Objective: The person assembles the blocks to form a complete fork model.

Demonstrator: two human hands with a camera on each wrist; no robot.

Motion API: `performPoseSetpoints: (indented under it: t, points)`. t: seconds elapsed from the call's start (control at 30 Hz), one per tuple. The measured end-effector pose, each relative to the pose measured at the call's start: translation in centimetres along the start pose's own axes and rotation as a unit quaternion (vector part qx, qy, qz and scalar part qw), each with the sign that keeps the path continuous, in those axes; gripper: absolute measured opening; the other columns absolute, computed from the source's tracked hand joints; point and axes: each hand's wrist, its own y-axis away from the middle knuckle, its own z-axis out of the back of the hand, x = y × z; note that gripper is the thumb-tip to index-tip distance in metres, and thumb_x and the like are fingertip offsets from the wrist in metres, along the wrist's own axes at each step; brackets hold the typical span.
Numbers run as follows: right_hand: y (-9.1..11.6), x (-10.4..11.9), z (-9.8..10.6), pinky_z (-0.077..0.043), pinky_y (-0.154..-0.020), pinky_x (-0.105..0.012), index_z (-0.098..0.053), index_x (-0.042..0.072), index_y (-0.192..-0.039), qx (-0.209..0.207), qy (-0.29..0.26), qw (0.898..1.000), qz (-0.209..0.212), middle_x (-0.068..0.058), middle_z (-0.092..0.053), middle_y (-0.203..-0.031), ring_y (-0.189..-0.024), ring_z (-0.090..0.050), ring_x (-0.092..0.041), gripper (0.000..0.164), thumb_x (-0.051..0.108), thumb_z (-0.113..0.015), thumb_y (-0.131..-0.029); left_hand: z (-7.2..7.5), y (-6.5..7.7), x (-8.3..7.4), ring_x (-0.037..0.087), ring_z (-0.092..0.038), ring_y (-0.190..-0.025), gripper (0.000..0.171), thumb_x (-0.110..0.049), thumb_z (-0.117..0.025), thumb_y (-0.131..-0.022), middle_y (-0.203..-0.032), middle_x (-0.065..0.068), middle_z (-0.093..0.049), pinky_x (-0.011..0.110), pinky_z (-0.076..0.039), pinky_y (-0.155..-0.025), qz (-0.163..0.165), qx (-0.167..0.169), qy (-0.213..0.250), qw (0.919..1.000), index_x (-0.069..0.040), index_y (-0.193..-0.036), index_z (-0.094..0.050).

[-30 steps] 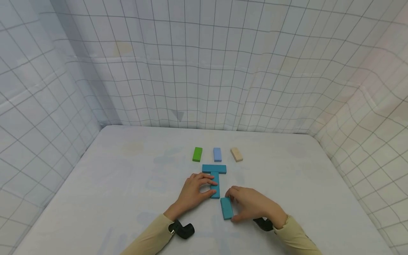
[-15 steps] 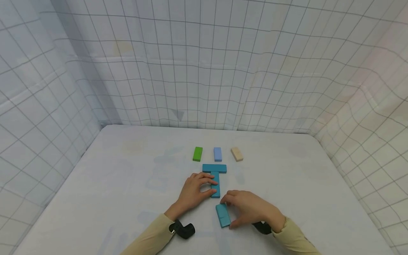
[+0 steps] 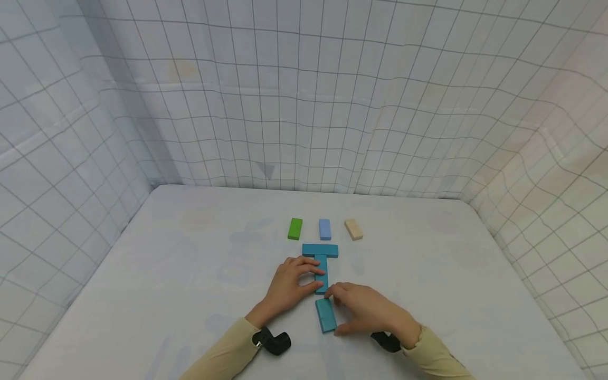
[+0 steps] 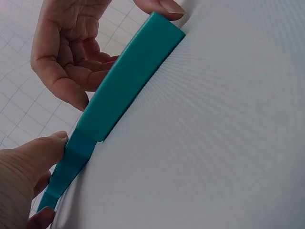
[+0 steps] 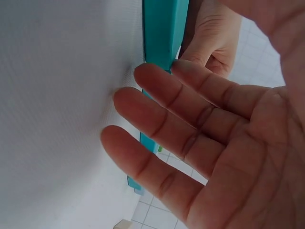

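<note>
My right hand [image 3: 363,309] pinches a teal block [image 3: 326,315] by its two ends, index finger at the far end and thumb at the near end. The block lies slightly tilted, just below the stem of a T made of blue blocks. My left hand [image 3: 288,284] rests its fingertips and thumb on the stem block [image 3: 321,274], partly covering it. A blue crossbar block [image 3: 320,250] touches the stem's far end. In the left wrist view, the teal block [image 4: 128,78] comes up close to the stem block [image 4: 74,152]; whether they touch is unclear.
Beyond the T, a green block [image 3: 295,229], a light blue block [image 3: 325,229] and a beige block [image 3: 353,229] lie in a row. White cloth covers the table [image 3: 190,237]. Grid-patterned cloth [image 3: 304,105] hangs behind and at both sides.
My right hand has drawn the teal block left, first toward me and then back up toward the stem's near end. My left hand has stayed in place on the stem block.
</note>
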Motion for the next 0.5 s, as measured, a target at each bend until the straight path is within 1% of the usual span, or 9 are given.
performPoseSetpoints:
  t: [0.07, 0.27, 0.43, 0.5]
  points:
    - [-0.03, 0.09, -0.01, -0.046, -0.073, -0.025, -0.054, 0.015, -0.117, -0.001, -0.002, 1.000, -0.004, 0.008, -0.054, -0.096, -0.082, -0.050, -0.003, 0.057, 0.041, -0.081, -0.074, -0.01, 0.01, -0.01, 0.019, -0.050, -0.106, 0.024, -0.033, -0.074, -0.083, -0.119, -0.004, -0.060, 0.043, -0.038, -0.085, -0.001, -0.002, -0.001, 1.0000, -0.025, -0.105, -0.073]
    - [-0.01, 0.16, -0.11, -0.046, -0.071, -0.023, -0.056, 0.014, -0.117, -0.013, 0.005, 1.000, 0.003, 0.008, -0.056, -0.101, -0.080, -0.049, -0.001, 0.058, 0.048, -0.077, -0.075, -0.04, 0.06, -0.01, 0.020, -0.050, -0.104, 0.024, -0.033, -0.075, -0.082, -0.118, -0.003, -0.061, 0.043, -0.039, -0.083, -0.014, -0.014, -0.004, 0.9998, -0.024, -0.104, -0.073]
    - [-0.01, 0.09, -0.32, -0.044, -0.067, -0.020, -0.058, 0.012, -0.117, -0.028, 0.001, 1.000, 0.011, 0.007, -0.055, -0.100, -0.077, -0.048, -0.001, 0.058, 0.048, -0.076, -0.076, -0.05, 0.06, 0.05, 0.020, -0.050, -0.106, 0.024, -0.034, -0.074, -0.082, -0.119, -0.004, -0.061, 0.043, -0.039, -0.084, -0.006, -0.007, -0.003, 1.0000, -0.025, -0.104, -0.073]
    - [-0.03, 0.14, -0.38, -0.045, -0.069, -0.020, -0.058, 0.011, -0.117, -0.034, 0.004, 0.999, 0.013, 0.007, -0.055, -0.101, -0.078, -0.049, -0.001, 0.058, 0.048, -0.076, -0.077, -0.03, 0.04, 0.04, 0.019, -0.050, -0.106, 0.024, -0.034, -0.074, -0.083, -0.119, -0.004, -0.061, 0.043, -0.039, -0.085, -0.003, -0.003, -0.001, 1.0000, -0.025, -0.104, -0.073]
